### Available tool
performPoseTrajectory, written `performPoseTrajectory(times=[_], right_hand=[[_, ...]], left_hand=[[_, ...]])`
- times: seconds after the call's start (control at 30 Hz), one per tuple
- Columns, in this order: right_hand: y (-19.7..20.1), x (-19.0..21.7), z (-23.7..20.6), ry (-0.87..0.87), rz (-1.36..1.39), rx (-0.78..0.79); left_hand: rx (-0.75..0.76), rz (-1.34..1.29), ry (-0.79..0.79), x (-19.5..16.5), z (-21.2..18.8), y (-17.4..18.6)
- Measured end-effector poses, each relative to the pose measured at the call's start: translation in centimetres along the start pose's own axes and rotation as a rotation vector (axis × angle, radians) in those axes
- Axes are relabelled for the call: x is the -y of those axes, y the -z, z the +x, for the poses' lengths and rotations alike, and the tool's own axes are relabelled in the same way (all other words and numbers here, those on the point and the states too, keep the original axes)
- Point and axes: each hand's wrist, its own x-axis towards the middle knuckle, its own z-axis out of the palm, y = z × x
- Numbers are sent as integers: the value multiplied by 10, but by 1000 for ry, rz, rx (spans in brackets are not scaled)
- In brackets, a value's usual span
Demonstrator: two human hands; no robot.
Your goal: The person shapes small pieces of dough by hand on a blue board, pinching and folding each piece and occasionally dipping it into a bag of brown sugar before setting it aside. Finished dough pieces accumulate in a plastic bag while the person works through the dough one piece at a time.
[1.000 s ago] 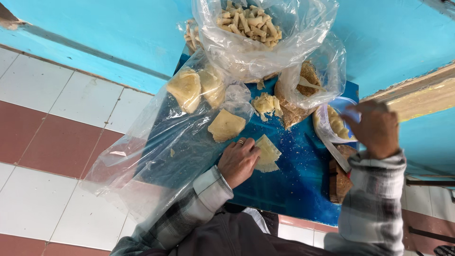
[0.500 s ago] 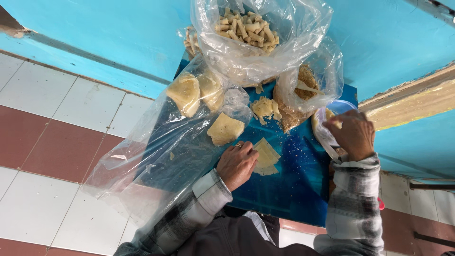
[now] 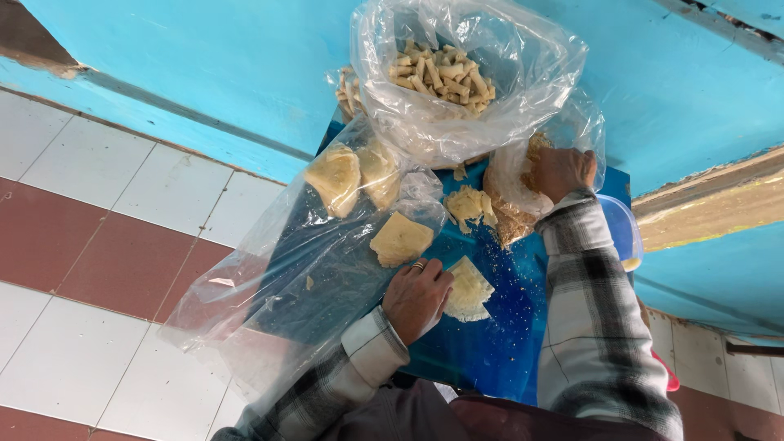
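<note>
On the blue table (image 3: 490,351) by the turquoise wall, the left hand (image 3: 416,296) presses flat on a pale wedge (image 3: 469,290), half covering it; the right hand (image 3: 563,171) reaches into a crumb bag (image 3: 523,192), its fingers hidden, so its grip is unclear.

Pale yellow flat wedge (image 3: 469,290) lies on the blue board, left hand's (image 3: 416,298) 3 o'clock edge resting on it. Clear bag of tan crumbly pieces (image 3: 514,200) at wedge's 1 o'clock, mouth open, right hand (image 3: 562,171) reaching inside.
</note>
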Motion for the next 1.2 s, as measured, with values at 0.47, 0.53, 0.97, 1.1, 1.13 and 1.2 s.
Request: performPoseTrajectory(times=[0.47,0.53,0.97,1.1,1.13,1.2], right_hand=[[-2,-57,-81,-144,791,-144],[-1,-52,-109,-139,814,-120],[31,76,-248,192,730,-416],[37,84,-260,250,554,-441],[37,84,-262,252,522,-454],[37,84,-265,265,479,-475]], left_hand=[[-32,1,92,-2,2,13],[-37,-1,100,-2,2,15],[-49,-190,87,8,6,7],[0,-204,101,11,5,5],[6,-205,101,11,5,5],[20,-208,101,11,5,6]])
